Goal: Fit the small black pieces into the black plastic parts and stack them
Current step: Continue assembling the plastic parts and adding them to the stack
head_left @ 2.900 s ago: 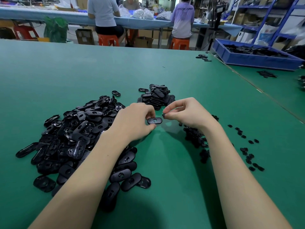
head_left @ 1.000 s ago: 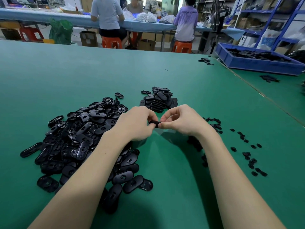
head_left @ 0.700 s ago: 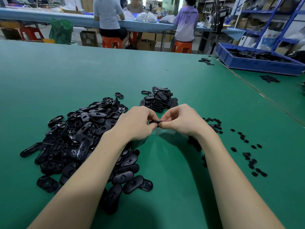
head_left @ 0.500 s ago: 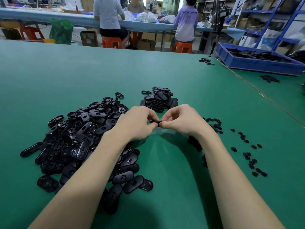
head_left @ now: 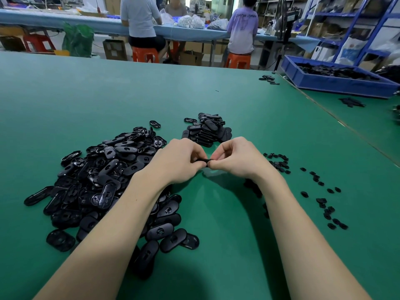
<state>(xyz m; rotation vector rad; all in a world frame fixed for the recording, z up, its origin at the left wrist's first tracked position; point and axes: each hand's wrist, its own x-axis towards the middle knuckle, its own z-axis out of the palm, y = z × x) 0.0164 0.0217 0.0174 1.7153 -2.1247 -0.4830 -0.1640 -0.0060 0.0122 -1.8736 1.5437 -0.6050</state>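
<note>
hands (head_left: 205,162) unmoved — pinching black part (head_left: 203,160)

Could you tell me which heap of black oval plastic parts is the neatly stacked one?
The smaller heap beyond the hands; the large heap under the left forearm lies jumbled.

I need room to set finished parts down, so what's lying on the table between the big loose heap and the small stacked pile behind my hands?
Bare green table mat separates the loose heap and stacked pile in the head view.

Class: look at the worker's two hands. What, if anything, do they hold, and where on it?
One black plastic part, pinched by its two ends: left hand on one, right hand on the other.
</note>
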